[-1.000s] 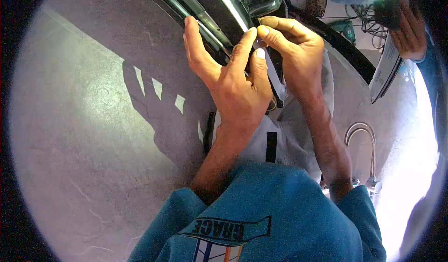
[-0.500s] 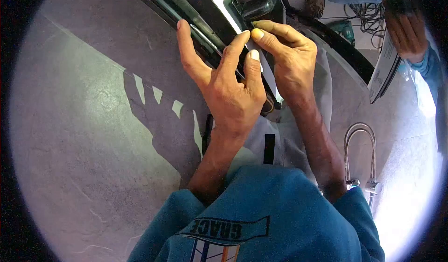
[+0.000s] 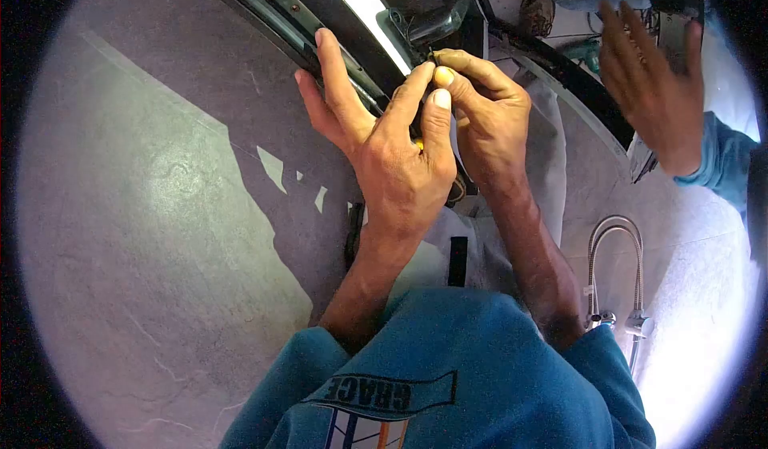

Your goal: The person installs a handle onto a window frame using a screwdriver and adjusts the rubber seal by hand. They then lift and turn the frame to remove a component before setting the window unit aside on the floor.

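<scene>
My left hand (image 3: 400, 149) is at the black curved frame (image 3: 364, 17), palm turned away, with its fingers spread. Its index fingertip meets the fingertips of my right hand (image 3: 492, 117), and its thumb points up just below them. The right thumb and index finger are pinched together; a tiny dark bit shows at their tips, too small to name. Close above them is a dark bracket-like part (image 3: 436, 23) on the frame. Between my left thumb and index finger a small yellow patch (image 3: 418, 143) shows, mostly hidden.
A bright white strip (image 3: 364, 13) runs along the frame. At right, a co-worker's hand (image 3: 656, 89) is raised near another curved black piece (image 3: 592, 97). A shoe (image 3: 537, 11) stands at the top. A hose with metal fittings (image 3: 616, 225) is by the right wall.
The co-worker's hand has swung left and spread its fingers. My left hand's outer fingers have fanned apart. My right fingertips have shifted slightly down; the view has moved a little.
</scene>
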A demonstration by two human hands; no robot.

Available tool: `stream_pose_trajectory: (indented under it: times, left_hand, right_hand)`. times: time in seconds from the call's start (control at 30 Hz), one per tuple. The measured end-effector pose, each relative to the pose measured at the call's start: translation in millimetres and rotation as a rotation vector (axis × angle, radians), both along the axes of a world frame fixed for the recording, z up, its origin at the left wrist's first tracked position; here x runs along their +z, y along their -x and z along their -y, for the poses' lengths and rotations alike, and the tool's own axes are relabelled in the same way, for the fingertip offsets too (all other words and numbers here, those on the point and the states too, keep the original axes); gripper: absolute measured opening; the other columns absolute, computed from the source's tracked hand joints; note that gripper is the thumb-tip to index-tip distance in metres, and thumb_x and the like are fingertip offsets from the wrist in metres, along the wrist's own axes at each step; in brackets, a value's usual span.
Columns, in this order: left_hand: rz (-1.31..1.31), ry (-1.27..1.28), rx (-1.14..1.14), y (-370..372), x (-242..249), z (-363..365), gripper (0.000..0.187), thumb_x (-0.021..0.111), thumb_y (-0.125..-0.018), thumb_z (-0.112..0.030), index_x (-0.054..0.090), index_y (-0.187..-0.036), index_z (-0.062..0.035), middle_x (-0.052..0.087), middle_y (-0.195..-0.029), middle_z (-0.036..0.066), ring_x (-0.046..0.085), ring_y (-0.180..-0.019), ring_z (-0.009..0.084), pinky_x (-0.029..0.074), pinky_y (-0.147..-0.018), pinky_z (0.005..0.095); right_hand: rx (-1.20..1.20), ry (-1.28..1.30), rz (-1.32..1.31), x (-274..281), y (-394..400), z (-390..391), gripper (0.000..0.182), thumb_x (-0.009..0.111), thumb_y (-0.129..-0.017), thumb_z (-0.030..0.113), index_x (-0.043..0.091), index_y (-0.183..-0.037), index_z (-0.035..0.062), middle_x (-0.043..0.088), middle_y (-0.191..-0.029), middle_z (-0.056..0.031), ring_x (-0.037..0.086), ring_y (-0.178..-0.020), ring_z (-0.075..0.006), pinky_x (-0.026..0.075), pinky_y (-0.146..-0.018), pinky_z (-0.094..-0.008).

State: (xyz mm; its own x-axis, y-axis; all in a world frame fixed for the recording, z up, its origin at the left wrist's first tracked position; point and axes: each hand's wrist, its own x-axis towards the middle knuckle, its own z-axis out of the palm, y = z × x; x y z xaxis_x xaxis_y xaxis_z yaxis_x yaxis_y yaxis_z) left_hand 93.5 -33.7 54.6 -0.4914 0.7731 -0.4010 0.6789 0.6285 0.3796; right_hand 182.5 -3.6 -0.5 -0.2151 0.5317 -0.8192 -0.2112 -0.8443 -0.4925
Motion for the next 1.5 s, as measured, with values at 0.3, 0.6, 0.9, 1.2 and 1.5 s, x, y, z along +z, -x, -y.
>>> stream_pose_trajectory:
  times: [0.3,0.6,0.9,1.2,1.5]
  left_hand:
    - [-0.015,-0.027,-0.043,1,-1,0,0.028,0.062,-0.083,-0.026,0.066,-0.105,-0.0091,0.016,-0.145,0.023,0.012,-0.133,0.0409,0.009,-0.108,0.0516]
    - [-0.055,-0.045,-0.005,3,-4,2,0.026,0.063,-0.082,-0.026,0.067,-0.105,-0.0145,0.021,-0.143,0.022,0.017,-0.131,0.0414,0.012,-0.108,0.0503]
    - [-0.027,-0.210,0.038,7,-12,5,0.018,0.057,-0.084,-0.018,0.063,-0.098,-0.0101,0.027,-0.136,0.028,0.021,-0.131,0.0399,0.011,-0.105,0.0602]
    - [-0.077,-0.165,0.038,11,-13,4,0.017,0.060,-0.079,-0.013,0.063,-0.095,-0.0096,0.032,-0.135,0.024,0.024,-0.127,0.0425,0.017,-0.106,0.0550]
    - [-0.066,-0.176,0.012,13,-10,2,0.020,0.066,-0.076,-0.012,0.065,-0.096,-0.0095,0.035,-0.137,0.020,0.027,-0.128,0.0373,0.019,-0.107,0.0501]
  right_hand:
    - [0.057,-0.091,0.049,1,2,-3,0.016,0.067,-0.078,0.003,0.066,-0.093,-0.0039,0.066,-0.091,-0.0104,0.061,-0.082,-0.0129,0.048,-0.075,-0.0236]
    - [0.101,-0.041,0.038,1,5,-10,0.017,0.067,-0.078,0.004,0.067,-0.094,-0.0026,0.067,-0.088,-0.0093,0.061,-0.080,-0.0119,0.048,-0.073,-0.0228]
    - [0.238,-0.080,0.227,8,12,-17,0.017,0.067,-0.075,0.005,0.068,-0.091,-0.0008,0.068,-0.087,-0.0079,0.062,-0.078,-0.0113,0.049,-0.072,-0.0226]
    - [0.312,-0.198,0.304,5,13,-18,0.014,0.066,-0.075,0.003,0.068,-0.089,0.0000,0.068,-0.088,-0.0089,0.063,-0.081,-0.0125,0.049,-0.075,-0.0241]
    - [0.313,-0.266,0.180,3,11,-21,0.014,0.069,-0.074,0.002,0.067,-0.087,-0.0009,0.065,-0.087,-0.0091,0.060,-0.075,-0.0121,0.048,-0.068,-0.0233]
